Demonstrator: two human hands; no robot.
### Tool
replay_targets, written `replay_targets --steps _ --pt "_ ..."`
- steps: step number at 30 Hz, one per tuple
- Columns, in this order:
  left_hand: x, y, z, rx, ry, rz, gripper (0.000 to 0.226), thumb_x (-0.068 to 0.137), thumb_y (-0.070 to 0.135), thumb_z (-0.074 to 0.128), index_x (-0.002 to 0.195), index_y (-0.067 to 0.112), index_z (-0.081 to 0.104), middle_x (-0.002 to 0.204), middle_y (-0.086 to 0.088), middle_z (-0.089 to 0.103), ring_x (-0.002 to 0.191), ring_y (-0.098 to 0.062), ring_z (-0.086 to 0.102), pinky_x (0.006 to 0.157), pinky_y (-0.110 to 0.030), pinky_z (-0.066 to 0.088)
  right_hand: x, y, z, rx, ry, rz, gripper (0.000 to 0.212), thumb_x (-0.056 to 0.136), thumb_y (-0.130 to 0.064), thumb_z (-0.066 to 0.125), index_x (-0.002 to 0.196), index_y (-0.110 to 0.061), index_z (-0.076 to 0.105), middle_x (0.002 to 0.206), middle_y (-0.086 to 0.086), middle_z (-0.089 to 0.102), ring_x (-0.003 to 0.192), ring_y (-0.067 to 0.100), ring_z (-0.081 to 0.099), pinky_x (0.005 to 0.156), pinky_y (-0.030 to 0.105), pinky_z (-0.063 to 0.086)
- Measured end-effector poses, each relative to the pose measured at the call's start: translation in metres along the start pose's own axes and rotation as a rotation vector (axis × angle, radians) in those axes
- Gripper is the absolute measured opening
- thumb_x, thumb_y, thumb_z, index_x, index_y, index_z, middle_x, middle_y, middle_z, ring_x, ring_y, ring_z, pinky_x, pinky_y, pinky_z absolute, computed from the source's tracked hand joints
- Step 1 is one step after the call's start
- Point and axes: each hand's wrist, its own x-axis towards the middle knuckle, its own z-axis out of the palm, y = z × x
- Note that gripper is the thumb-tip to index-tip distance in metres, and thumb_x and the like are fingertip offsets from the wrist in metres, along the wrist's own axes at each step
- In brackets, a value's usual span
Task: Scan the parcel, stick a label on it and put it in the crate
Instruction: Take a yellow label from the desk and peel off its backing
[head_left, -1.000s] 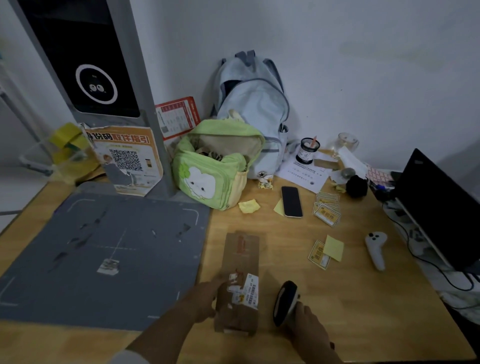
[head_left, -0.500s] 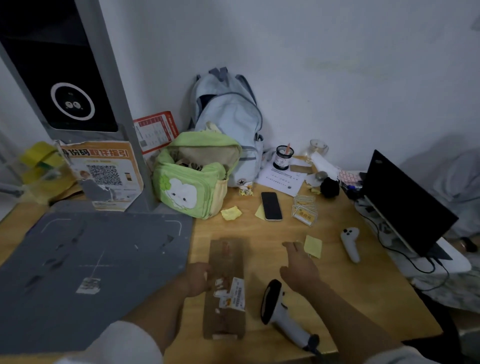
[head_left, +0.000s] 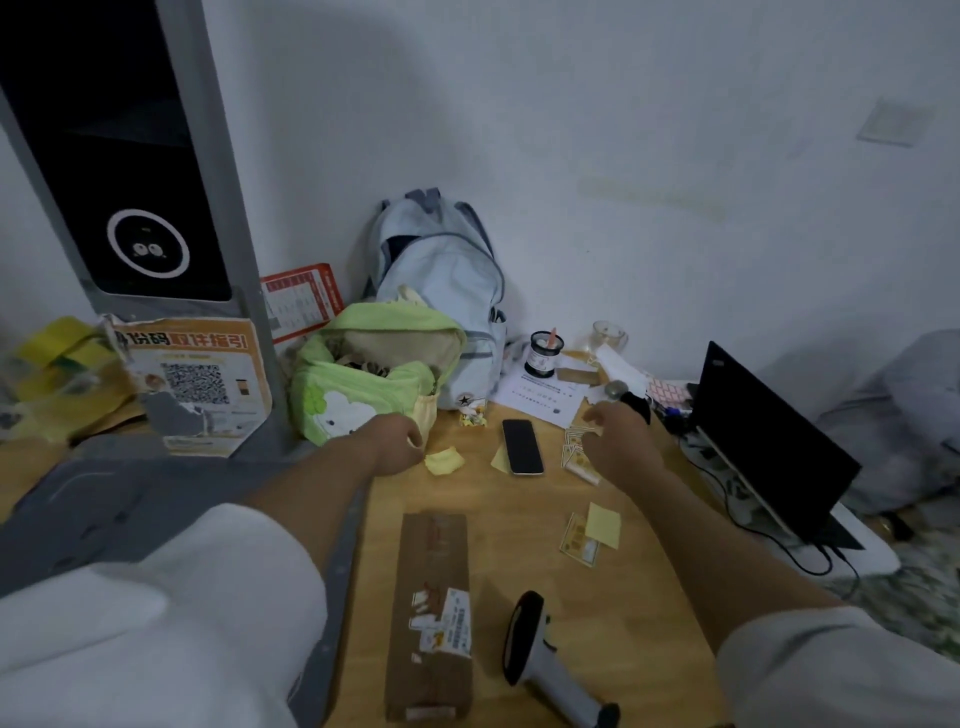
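Observation:
A long brown cardboard parcel with a white shipping label lies on the wooden table near the front edge. The handheld scanner lies beside it on the right, held by nobody. My right hand is stretched out over the stack of yellow labels past the phone, fingers spread. My left hand hovers with curled fingers in front of the green bag, next to a crumpled yellow note. No crate is in view.
A grey mat covers the table's left part, with a kiosk post behind it. A green bag and a blue backpack stand at the wall. A phone, loose notes, a cup and a laptop lie to the right.
My left hand let go of the parcel and moved forward toward the green bag. My right hand left the scanner lying on the table and reached out to the label stack.

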Motion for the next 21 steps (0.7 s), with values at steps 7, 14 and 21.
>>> replay_targets --steps 7,14,21 --pt "0.015 0.033 0.017 -0.044 -0.073 0.098 0.035 0.085 0.024 0.063 0.115 0.006 0.063 0.124 -0.012 0.06 0.109 -0.026 0.058 0.081 -0.028 0.043 -0.01 0.008 -0.004 -0.011 0.029 0.064 0.022 0.087 -0.012 0.055 0.107 -0.01 0.065 0.115 0.01 0.064 0.077 0.017 0.054 0.063 0.028 0.048" --pt "0.03 0.044 0.072 -0.271 -0.177 0.055 0.014 0.082 0.015 0.066 0.092 0.006 0.065 0.092 -0.014 0.063 0.072 -0.024 0.058 0.077 -0.037 0.052 -0.017 0.044 0.004 0.07 -0.004 0.258 0.011 0.084 -0.02 0.056 0.077 -0.028 0.061 0.089 -0.004 0.061 0.084 0.019 0.06 0.089 0.045 0.052" --pt "0.069 0.068 0.106 -0.351 -0.266 -0.031 0.009 0.083 0.016 0.063 0.09 0.01 0.061 0.096 -0.016 0.066 0.066 -0.02 0.059 0.062 -0.027 0.046 0.025 0.078 0.024 0.173 -0.191 0.289 0.017 0.087 -0.006 0.053 0.071 -0.01 0.057 0.084 0.023 0.064 0.072 0.026 0.059 0.073 0.044 0.056"
